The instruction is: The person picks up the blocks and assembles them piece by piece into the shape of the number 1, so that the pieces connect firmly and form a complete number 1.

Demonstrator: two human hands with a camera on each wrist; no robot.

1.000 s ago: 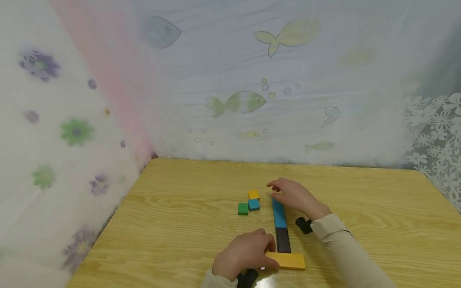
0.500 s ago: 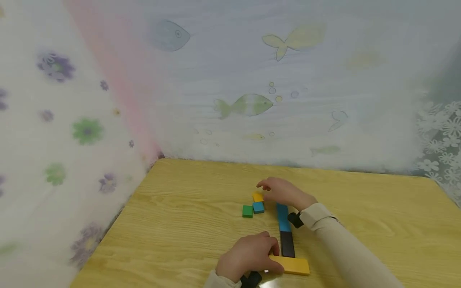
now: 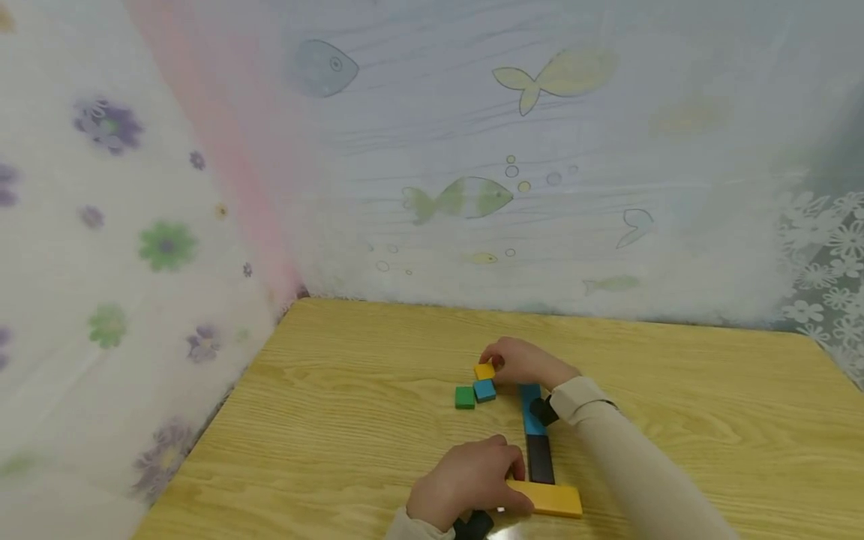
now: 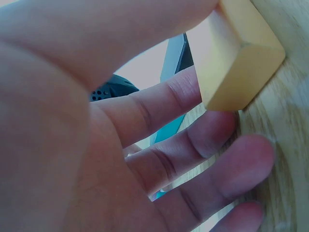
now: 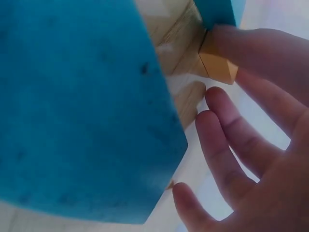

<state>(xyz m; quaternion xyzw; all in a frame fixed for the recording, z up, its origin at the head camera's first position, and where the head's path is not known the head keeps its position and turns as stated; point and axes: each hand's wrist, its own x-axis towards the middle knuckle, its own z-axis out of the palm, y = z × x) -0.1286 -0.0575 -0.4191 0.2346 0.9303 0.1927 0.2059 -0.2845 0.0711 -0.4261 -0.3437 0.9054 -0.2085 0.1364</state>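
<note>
My left hand (image 3: 467, 478) grips the left end of a long yellow block (image 3: 555, 500) lying on the table, thumb in front and fingers behind. Up close in the left wrist view, the yellow block's end (image 4: 231, 72) sits between thumb and index finger. My right hand (image 3: 525, 363) pinches a small yellow square block (image 3: 484, 371); in the right wrist view the thumb lies against this yellow block (image 5: 219, 63). Just in front of it are a small blue square block (image 3: 484, 389) and a small green one (image 3: 464, 397).
A long blue block (image 3: 529, 401) and a black block (image 3: 540, 459) run end to end up to the long yellow one, under the right wrist. The wooden table (image 3: 351, 420) meets patterned curtains (image 3: 432, 225) at the back and left.
My right hand has moved left from over the far end of the long blue block to the small yellow block and closed on it. The left hand keeps its hold; the head view has shifted slightly.
</note>
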